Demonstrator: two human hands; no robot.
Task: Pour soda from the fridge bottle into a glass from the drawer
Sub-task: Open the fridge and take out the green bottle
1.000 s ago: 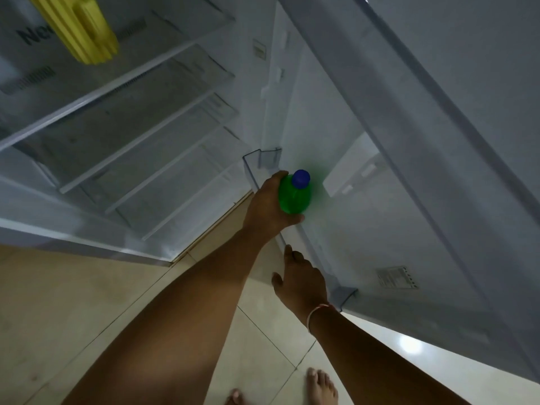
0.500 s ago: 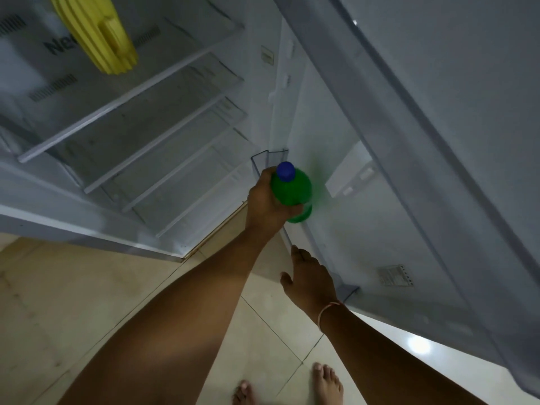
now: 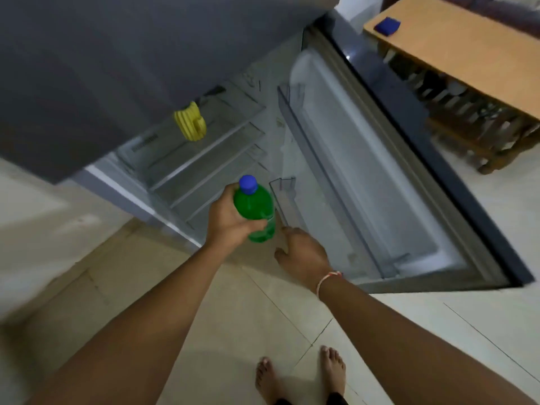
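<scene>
**Bottle clear of the door shelf**

Item: green bottle (image 3: 253, 210), blue cap (image 3: 248, 184), at centre frame. A second ago it stood in the lower door shelf (image 3: 283, 197); it is now lifted out and sits just left of that shelf, over the floor in front of the fridge (image 3: 204, 159).

Left hand (image 3: 229, 220): wrapped around the bottle's body, cap uppermost.

Right hand (image 3: 304, 252): holds nothing, fingers loosely spread, by the lower edge of the door (image 3: 380, 176), as before; contact cannot be told.

View: pulled back and up since the earlier frames, so the whole door and a wooden table (image 3: 455, 54) at upper right now show.

Other: yellow object (image 3: 190, 125) on an upper fridge shelf, untouched.

Status, judged: retrieval done. Door is open; no glass or drawer in view; fetching a glass and pouring remain.
</scene>
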